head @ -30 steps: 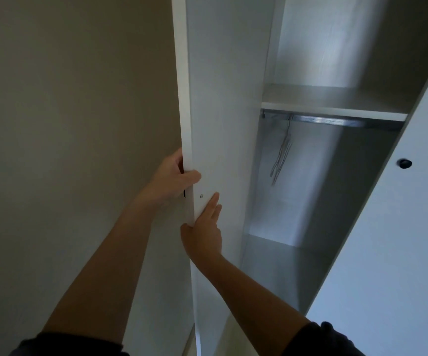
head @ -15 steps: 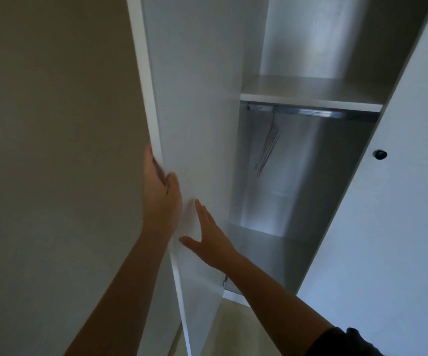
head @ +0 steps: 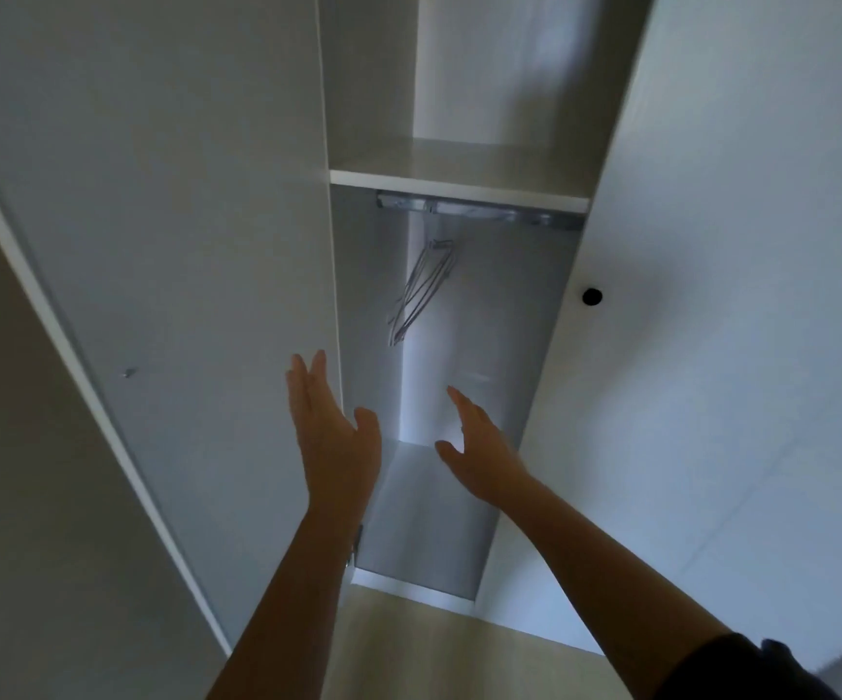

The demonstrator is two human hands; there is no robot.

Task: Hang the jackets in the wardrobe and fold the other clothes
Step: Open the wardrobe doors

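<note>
The wardrobe [head: 484,320] is found at centre frame, standing tall, its long axis upright and its opening turned toward the camera; the left door [head: 181,245] is laid wide open across the left of the frame, and the right door [head: 737,295], with its dark knob [head: 592,296], appears closed at the right. No jackets are to be seen anywhere in view. Under the shelf [head: 459,181] a rail [head: 479,214] is run left to right across the top of the opening; wire hangers [head: 421,290] are bunched near its left end, slanted from upper right down to lower left.

Both hands are raised before the opening: the left hand [head: 330,437] at lower centre by the hinge side, fingers straight and holding nothing; whether the door is touched cannot be told. The right hand [head: 479,457] is just right of it, fingers relaxed and spread, likewise empty.

Risks are judged as follows: the left door is unheld, so it could drift back onto an arm; the hangers, being thin and bunched, could be dragged off together or tangled if one is pulled carelessly; with only half the front open, a jacket could be snagged on the right door's edge.
</note>
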